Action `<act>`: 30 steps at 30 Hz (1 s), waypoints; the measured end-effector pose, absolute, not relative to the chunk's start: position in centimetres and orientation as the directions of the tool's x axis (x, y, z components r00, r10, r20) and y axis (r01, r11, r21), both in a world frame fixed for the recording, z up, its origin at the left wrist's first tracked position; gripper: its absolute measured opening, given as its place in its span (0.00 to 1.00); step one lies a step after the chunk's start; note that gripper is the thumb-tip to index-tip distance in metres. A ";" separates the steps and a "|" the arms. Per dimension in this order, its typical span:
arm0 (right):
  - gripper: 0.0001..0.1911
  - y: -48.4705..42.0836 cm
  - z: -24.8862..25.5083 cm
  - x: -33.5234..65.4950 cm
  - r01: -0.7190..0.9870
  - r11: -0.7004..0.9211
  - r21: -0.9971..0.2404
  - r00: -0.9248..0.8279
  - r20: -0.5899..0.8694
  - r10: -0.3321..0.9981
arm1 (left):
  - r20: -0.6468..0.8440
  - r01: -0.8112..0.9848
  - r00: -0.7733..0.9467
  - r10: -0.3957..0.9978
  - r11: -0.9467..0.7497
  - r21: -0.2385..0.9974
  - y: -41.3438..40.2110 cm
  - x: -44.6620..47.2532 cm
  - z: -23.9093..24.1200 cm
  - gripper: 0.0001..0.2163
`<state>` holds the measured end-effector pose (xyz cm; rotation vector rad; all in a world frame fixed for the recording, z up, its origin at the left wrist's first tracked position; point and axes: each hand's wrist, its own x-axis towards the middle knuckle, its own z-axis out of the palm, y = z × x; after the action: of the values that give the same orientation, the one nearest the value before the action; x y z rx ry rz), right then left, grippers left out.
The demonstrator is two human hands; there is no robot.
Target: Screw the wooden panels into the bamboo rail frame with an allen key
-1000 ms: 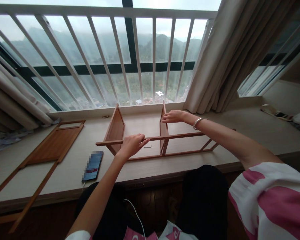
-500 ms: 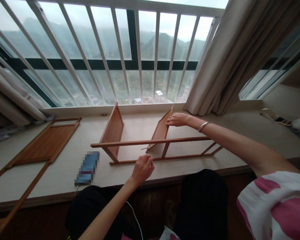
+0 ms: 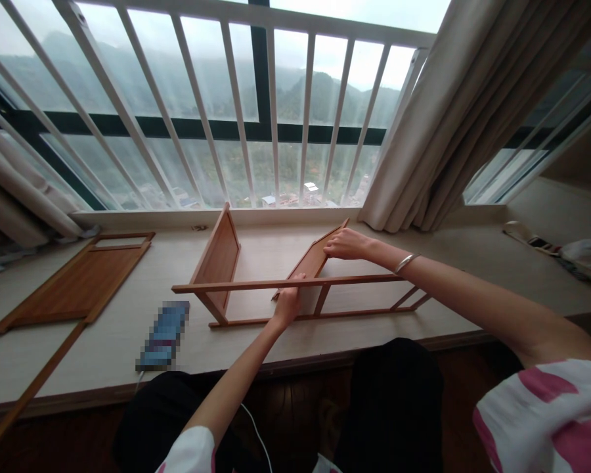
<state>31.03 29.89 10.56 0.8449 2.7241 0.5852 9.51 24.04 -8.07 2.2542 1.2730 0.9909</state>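
A wooden shelf frame (image 3: 236, 286) lies on its side on the pale window ledge (image 3: 103, 341). One brown panel (image 3: 220, 259) stands upright in it at the left. A second brown panel (image 3: 311, 263) leans over to the right in the middle. My right hand (image 3: 347, 243) grips that leaning panel's far top edge, a silver bangle on the wrist. My left hand (image 3: 288, 303) reaches under the frame's upper rail, with its fingers closed at the panel's near lower edge.
Another wooden side frame with a panel (image 3: 73, 289) lies flat at the left of the ledge. A phone (image 3: 163, 334) with a cable lies near the ledge's front edge. White window bars (image 3: 236, 118) and curtains (image 3: 438, 118) stand behind. Small items (image 3: 532, 236) sit far right.
The middle panel has tipped from upright to leaning right under my right hand. My left hand let go of the upper rail, dropped back, then reached in to the panel's lower edge.
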 end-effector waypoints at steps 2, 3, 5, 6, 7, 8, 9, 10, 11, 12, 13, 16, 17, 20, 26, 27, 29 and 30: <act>0.10 28.7 12.1 31.8 0.609 0.661 0.439 -0.750 0.046 0.660 | 0.412 0.595 0.320 0.854 -0.519 0.614 24.1 9.2 -8.4 0.26; 0.11 27.7 13.0 32.3 0.667 0.612 0.425 -0.715 0.137 0.685 | 0.421 0.594 0.313 0.852 -0.521 0.613 24.2 9.0 -8.6 0.26; 0.14 24.7 14.0 33.3 0.751 0.550 0.364 -0.656 0.327 0.680 | 0.436 0.591 0.316 0.843 -0.534 0.604 24.3 8.6 -8.9 0.26; 0.14 22.7 14.0 33.8 0.773 0.546 0.325 -0.635 0.413 0.653 | 0.444 0.588 0.326 0.835 -0.547 0.596 24.4 8.4 -9.0 0.27; 0.13 20.4 13.4 34.1 0.768 0.572 0.288 -0.635 0.461 0.620 | 0.452 0.583 0.338 0.826 -0.560 0.588 24.4 8.3 -9.1 0.27; 0.12 17.9 12.3 34.3 0.750 0.611 0.251 -0.644 0.488 0.589 | 0.459 0.581 0.347 0.818 -0.572 0.579 24.5 8.2 -9.2 0.27; 0.10 15.4 10.7 34.4 0.704 0.675 0.222 -0.682 0.478 0.554 | 0.464 0.582 0.353 0.812 -0.579 0.571 24.5 8.1 -9.3 0.27; 0.09 13.1 8.8 34.4 0.651 0.736 0.187 -0.728 0.430 0.534 | 0.465 0.588 0.357 0.810 -0.582 0.562 24.5 8.2 -9.3 0.27; 0.09 10.9 6.5 34.3 0.622 0.771 0.135 -0.749 0.389 0.536 | 0.462 0.597 0.361 0.810 -0.581 0.553 24.5 8.2 -9.3 0.27; 0.10 9.2 4.3 34.2 0.625 0.777 0.069 -0.744 0.354 0.567 | 0.454 0.607 0.366 0.813 -0.578 0.545 24.6 8.3 -9.3 0.27; 0.11 7.9 2.0 34.1 0.647 0.763 -0.001 -0.725 0.309 0.615 | 0.444 0.619 0.373 0.815 -0.575 0.535 24.7 8.4 -9.2 0.28; 0.13 6.7 -3.0 34.1 0.790 0.535 -0.298 -0.470 0.266 0.842 | 0.426 0.646 0.435 0.794 -0.604 0.466 25.2 8.9 -8.8 0.28; 0.13 6.9 -3.9 34.1 0.807 0.425 -0.410 -0.353 0.241 0.904 | 0.423 0.647 0.474 0.772 -0.631 0.427 25.4 9.1 -8.7 0.28; 0.16 8.0 -5.5 34.0 0.711 0.153 -0.686 -0.057 0.161 0.985 | 0.402 0.618 0.602 0.689 -0.722 0.311 26.1 10.1 -8.8 0.26; 0.18 6.3 -7.7 32.3 0.404 0.002 -0.915 0.150 0.068 0.986 | 0.340 0.573 0.707 0.620 -0.784 0.238 28.0 12.6 -10.5 0.22; 0.18 5.5 -8.3 32.0 0.359 -0.018 -0.933 0.169 0.046 0.985 | 0.326 0.568 0.717 0.616 -0.788 0.237 28.3 13.0 -10.9 0.22; 0.18 3.9 -9.6 31.3 0.272 -0.059 -0.960 0.208 -0.002 0.978 | 0.295 0.560 0.738 0.607 -0.795 0.235 28.9 13.4 -11.5 0.21; 0.18 3.1 -10.2 31.0 0.233 -0.080 -0.969 0.224 -0.027 0.974 | 0.281 0.552 0.750 0.599 -0.801 0.232 29.1 13.5 -11.8 0.21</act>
<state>31.04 3.07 -10.23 2.9188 2.2742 -1.8337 13.47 29.12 -11.78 2.8122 0.9296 0.5203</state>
